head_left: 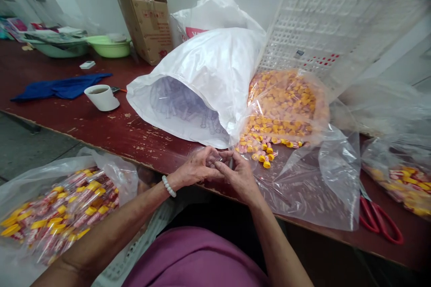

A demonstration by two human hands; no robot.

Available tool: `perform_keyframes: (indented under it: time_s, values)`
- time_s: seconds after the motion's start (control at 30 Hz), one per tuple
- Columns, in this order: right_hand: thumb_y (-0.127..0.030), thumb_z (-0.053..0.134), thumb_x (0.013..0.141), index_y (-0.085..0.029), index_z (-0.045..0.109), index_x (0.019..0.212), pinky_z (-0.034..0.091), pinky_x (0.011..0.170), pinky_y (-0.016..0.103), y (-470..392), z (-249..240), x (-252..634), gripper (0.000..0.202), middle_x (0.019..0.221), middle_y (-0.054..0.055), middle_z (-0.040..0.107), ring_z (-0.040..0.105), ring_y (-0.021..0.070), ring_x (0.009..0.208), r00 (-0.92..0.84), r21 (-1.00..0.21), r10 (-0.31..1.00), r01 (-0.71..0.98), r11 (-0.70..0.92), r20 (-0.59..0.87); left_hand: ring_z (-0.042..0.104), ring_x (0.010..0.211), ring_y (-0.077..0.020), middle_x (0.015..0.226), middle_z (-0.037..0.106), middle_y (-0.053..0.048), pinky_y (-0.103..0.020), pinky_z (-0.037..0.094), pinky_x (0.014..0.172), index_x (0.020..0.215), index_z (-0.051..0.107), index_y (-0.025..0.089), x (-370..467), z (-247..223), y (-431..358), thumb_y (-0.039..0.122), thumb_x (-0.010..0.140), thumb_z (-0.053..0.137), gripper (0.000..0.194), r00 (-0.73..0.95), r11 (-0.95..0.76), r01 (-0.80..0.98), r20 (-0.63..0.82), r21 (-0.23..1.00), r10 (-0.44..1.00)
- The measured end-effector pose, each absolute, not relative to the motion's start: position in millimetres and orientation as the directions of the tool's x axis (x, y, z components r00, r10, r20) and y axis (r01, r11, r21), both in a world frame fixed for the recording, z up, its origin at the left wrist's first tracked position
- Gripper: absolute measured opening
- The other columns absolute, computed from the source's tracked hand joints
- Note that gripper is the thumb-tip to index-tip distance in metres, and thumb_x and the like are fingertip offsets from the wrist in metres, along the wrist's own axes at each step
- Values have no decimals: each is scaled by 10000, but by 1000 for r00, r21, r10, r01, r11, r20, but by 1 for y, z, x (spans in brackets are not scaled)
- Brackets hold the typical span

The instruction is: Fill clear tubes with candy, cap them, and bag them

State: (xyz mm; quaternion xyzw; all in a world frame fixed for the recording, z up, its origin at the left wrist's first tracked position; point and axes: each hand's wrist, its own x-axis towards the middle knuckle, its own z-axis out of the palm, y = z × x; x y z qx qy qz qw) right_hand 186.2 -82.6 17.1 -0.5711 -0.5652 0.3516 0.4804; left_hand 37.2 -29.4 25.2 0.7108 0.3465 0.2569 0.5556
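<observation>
The left hand [198, 167] and right hand [240, 176] grasp what looks like a clear tube [214, 159] at the near edge of the surface [144, 144], apparently adjusting it; the next move likely calls for a light, steady grip.

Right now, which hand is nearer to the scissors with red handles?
Right. The right hand is left of the red-handled scissors, not touching them; the left hand is farther left, beyond the right hand.
</observation>
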Motion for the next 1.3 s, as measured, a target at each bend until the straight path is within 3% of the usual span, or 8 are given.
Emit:
perform_keyframes:
  time_s: [0.2, 0.3, 0.53, 0.67, 0.77, 0.97, 1.13, 1.3]
  values:
    - [-324, 700, 693, -209, 579, 930, 353, 474, 192, -83, 11, 189, 290, 634, -72, 533, 439, 64, 500, 290, -969, 957, -240, 51, -22, 577, 511, -92, 744, 635, -8, -183, 425, 456, 1244, 429, 181, 38, 21, -36, 409, 788, 617, 543, 633, 195, -21, -138, 981, 762]
    - [-306, 710, 662, -226, 560, 967, 318, 430, 171, -83, 18, 189, 349, 590, -99, 459, 384, 46, 454, 342, -833, 929, -548, 77, -139, 651, 678, -123, 1029, 656, -95, -229, 505, 585, 1218, 489, 179, 37, 16, -37, 360, 783, 641, 496, 583, 295, -188, -135, 937, 801]
    - [-328, 701, 687, -222, 574, 921, 349, 425, 142, -90, 16, 167, 286, 653, -81, 507, 408, 32, 471, 172, -668, 950, -742, -50, -261, 406, 1299, -260, 1438, 420, -61, -343, 378, 1040, 1139, 636, 219, 46, 17, -48, 231, 719, 700, 425, 592, 11, -199, 112, 980, 798]
    - [-473, 615, 768, -228, 582, 978, 318, 416, 169, -97, 4, 159, 325, 611, -74, 490, 369, 47, 437, 168, -826, 957, -554, -106, -235, 586, 1090, -233, 1305, 554, -79, -355, 477, 911, 960, 629, 186, 51, 22, -47, 264, 762, 660, 215, 560, 92, -289, 90, 953, 824]
    - [-500, 536, 825, -227, 543, 1096, 427, 561, 232, -101, 4, 165, 385, 753, -21, 566, 501, 103, 602, 390, -993, 921, -111, 39, -8, 620, 997, -202, 1106, 663, -62, -346, 491, 864, 872, 557, 176, 48, 21, -44, 267, 761, 666, 180, 462, 94, -307, 63, 947, 885]
    - [-557, 442, 837, -175, 387, 1304, 395, 894, 436, -104, 6, 166, 606, 1124, 114, 509, 485, 241, 1007, 210, -739, 854, 622, 259, 476, 620, 802, -125, 860, 670, 1, -239, 482, 732, 843, 587, 177, 46, 9, -53, 224, 687, 728, 216, 613, 374, -264, -144, 889, 776]
    - [-581, 410, 844, -210, 362, 1348, 338, 973, 476, -110, 13, 173, 628, 1245, 114, 461, 419, 275, 1143, -9, -587, 861, 728, 354, 508, 632, 751, -152, 860, 685, -42, -264, 489, 686, 933, 668, 172, 45, -4, -63, 139, 608, 758, 339, 749, 614, -270, -239, 742, 618]
    - [-395, 371, 918, -184, 537, 1114, 435, 849, 369, -108, 10, 238, 332, 1053, 94, 547, 527, 199, 966, 398, -676, 749, 731, 89, 530, 676, 844, -257, 899, 692, -57, -354, 539, 700, 961, 665, 184, 39, -4, -58, 162, 658, 717, 308, 744, 705, -340, -281, 622, 606]
